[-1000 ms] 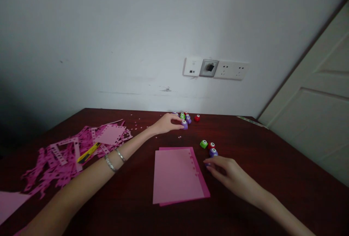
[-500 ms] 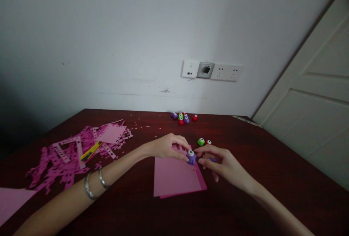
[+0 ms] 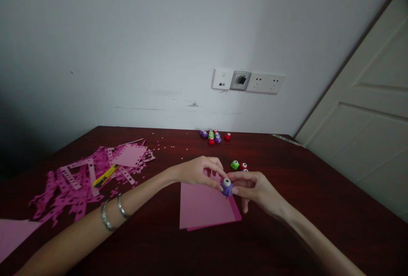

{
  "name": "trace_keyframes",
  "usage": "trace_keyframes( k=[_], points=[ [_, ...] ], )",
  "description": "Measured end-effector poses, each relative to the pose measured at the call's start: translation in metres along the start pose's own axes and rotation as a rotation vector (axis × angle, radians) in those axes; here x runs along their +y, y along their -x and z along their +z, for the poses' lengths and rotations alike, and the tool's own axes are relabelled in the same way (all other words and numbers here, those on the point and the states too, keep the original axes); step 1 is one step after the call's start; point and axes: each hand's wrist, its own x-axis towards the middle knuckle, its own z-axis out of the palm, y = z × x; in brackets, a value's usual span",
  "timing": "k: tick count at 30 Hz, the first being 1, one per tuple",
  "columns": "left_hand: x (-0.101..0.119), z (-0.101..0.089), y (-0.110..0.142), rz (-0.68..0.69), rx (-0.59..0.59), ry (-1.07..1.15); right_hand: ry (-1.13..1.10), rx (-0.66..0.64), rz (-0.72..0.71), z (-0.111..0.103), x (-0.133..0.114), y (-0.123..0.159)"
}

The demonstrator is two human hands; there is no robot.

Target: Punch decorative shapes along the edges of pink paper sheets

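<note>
A small purple paper punch (image 3: 227,187) with a white button sits at the right edge of a stack of pink paper sheets (image 3: 204,208) on the dark wooden table (image 3: 287,225). My left hand (image 3: 199,171) pinches the punch from the left. My right hand (image 3: 253,187) holds it from the right, fingers curled around it. Two silver bangles (image 3: 112,214) ring my left wrist.
A green punch (image 3: 235,165) and a red one (image 3: 244,166) lie just behind my hands. Several more punches (image 3: 214,136) cluster by the wall. Pink paper scraps (image 3: 79,178) and a yellow utility knife (image 3: 106,176) cover the left. Wall sockets (image 3: 247,81) and a door (image 3: 366,114) stand behind.
My left hand carried a purple punch from the far cluster back to the pink sheets. My right hand came up to meet it, and both now hold it at the paper's edge.
</note>
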Motion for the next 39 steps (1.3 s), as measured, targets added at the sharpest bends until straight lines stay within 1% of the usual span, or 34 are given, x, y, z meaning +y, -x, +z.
trace_keyframes(
  k=[2, 5, 7, 9, 11, 15, 17, 20, 25, 32, 36, 39],
  points=[
    [-0.001, -0.002, -0.001, 0.008, 0.030, 0.009, -0.005, 0.001, 0.012, -0.001, -0.001, 0.001],
    [-0.004, -0.009, -0.003, -0.018, 0.113, -0.017, 0.028, 0.020, 0.040, -0.003, -0.004, 0.006],
    [-0.009, -0.016, -0.003, -0.057, 0.158, -0.089, 0.086, 0.029, 0.052, -0.005, -0.005, 0.011],
    [-0.017, -0.022, -0.001, -0.113, 0.169, -0.198, 0.151, 0.049, 0.087, -0.007, -0.003, 0.016],
    [-0.027, -0.024, 0.002, -0.174, 0.130, -0.309, 0.246, 0.073, 0.120, -0.009, 0.001, 0.020],
    [-0.043, -0.015, 0.008, -0.319, 0.010, -0.531, 0.501, 0.116, 0.068, -0.015, 0.017, 0.024],
    [-0.048, -0.009, 0.009, -0.413, -0.028, -0.635, 0.538, 0.144, 0.086, -0.018, 0.026, 0.024],
    [-0.054, -0.002, 0.007, -0.508, -0.096, -0.711, 0.508, 0.175, 0.134, -0.020, 0.037, 0.022],
    [-0.061, -0.002, 0.000, -0.555, -0.147, -0.710, 0.443, 0.186, 0.152, -0.017, 0.040, 0.018],
    [-0.071, -0.005, -0.005, -0.573, -0.177, -0.636, 0.485, 0.204, 0.134, -0.018, 0.040, 0.015],
    [-0.071, -0.006, -0.007, -0.527, -0.160, -0.630, 0.504, 0.221, 0.143, -0.021, 0.041, 0.015],
    [-0.068, -0.011, -0.008, -0.490, -0.146, -0.562, 0.483, 0.225, 0.145, -0.022, 0.041, 0.016]
  ],
)
